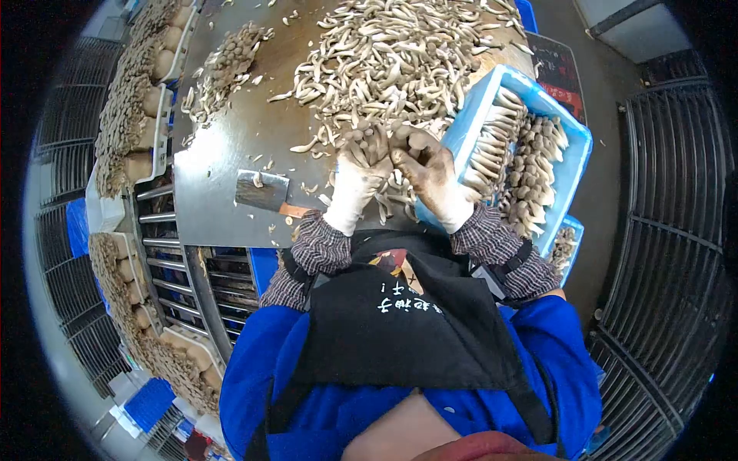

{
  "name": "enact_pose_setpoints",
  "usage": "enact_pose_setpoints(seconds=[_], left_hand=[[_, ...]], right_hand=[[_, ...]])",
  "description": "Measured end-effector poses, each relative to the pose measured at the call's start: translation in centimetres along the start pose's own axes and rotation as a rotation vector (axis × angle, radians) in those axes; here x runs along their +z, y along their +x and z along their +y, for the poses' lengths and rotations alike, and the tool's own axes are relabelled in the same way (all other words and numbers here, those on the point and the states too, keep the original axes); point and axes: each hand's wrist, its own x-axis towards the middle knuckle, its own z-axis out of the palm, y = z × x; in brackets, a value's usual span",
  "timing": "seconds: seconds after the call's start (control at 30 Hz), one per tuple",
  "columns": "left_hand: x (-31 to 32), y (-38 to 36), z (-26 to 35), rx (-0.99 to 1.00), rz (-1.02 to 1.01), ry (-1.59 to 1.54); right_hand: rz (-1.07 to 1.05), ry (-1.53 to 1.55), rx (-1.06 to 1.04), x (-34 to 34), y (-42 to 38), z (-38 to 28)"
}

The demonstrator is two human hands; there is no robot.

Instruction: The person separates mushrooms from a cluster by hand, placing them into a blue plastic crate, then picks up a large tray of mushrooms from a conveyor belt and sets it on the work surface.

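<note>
Both my hands wear white gloves stained brown and meet at the near edge of a big heap of loose mushrooms (392, 65) on the metal table. My left hand (360, 169) is curled, with grey-brown mushroom caps showing at its fingers. My right hand (430, 177) is closed too, a round mushroom cap (419, 140) standing out by its thumb. The stems are mostly hidden by the gloves. Right beside my right hand stands a blue crate (573, 165) holding mushrooms (530, 173) laid in neat rows. A cleaver (261, 190) with a wooden handle lies left of my left hand.
A mushroom clump (237, 54) sits on the table (211, 207) at the far left. Along the left, a roller conveyor (165, 265) borders bottles (138, 165) of growing mushrooms in trays. A smaller blue crate (569, 250) is below the first. Dark racks (669, 215) stand right.
</note>
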Motion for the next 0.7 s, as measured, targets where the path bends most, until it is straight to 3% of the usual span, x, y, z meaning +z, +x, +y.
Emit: enact_pose_setpoints(seconds=[0.07, 0.13, 0.2, 0.23, 0.27, 0.3, 0.33, 0.4, 0.43, 0.47, 0.5, 0.53, 0.6, 0.67, 0.7], left_hand=[[0.2, 0.1, -0.5, 0.045, -0.027, -0.01], [0.6, -0.2, 0.0, 0.276, -0.013, 0.303], [0.5, -0.6, 0.8, 0.278, -0.081, 0.426], [0.7, -0.8, 0.8, 0.17, -0.14, 0.16], [0.8, -0.7, 0.8, 0.058, -0.198, -0.104], [0.1, -0.1, -0.9, 0.104, -0.2, -0.177], [0.4, 0.3, -0.4, 0.149, -0.115, 0.179], [-0.6, 0.7, -1.6, 0.431, -0.076, 0.817], [-1.0, 0.7, -1.9, 0.212, -0.008, 0.593], [-1.6, 1.0, -3.8, 0.242, -0.021, 0.405], [-1.4, 0.8, -3.2, 0.255, -0.013, 0.388], [-1.3, 0.5, -2.2, 0.265, -0.004, 0.371], [-2.2, 0.5, -1.4, 0.154, 0.096, 0.103], [-7.1, 1.5, -3.8, -0.058, 0.018, 0.1], [-6.9, 1.0, -3.4, -0.102, 0.057, 0.116]], right_hand=[[0.011, -0.125, -0.229, 0.2, -0.2, 0.7], [0.028, -0.132, -0.217, 0.4, -0.3, 0.9], [0.046, -0.103, -0.154, 0.5, -0.8, 0.5], [0.032, -0.014, -0.192, 0.6, -0.4, 1.7], [0.074, -0.157, -0.252, 0.4, -0.6, 1.8], [0.073, -0.094, -0.237, 0.6, -0.7, 1.7], [0.072, -0.028, -0.222, 0.6, -1.0, 1.5], [0.107, -0.188, -0.13, -0.4, -1.0, 1.0], [0.12, -0.179, -0.084, -1.1, -1.0, 1.3], [0.131, -0.169, -0.036, -1.7, -1.1, 1.6], [0.264, 0.056, -0.259, -1.9, -1.3, 1.8], [0.286, 0.053, -0.249, -3.5, -1.8, 1.4], [0.5, -0.244, -0.165, -8.3, -3.5, 0.2], [0.777, 0.343, 0.073, -10.7, -4.3, 1.0], [0.73, 0.179, 0.002, -13.8, -4.9, 4.2]])
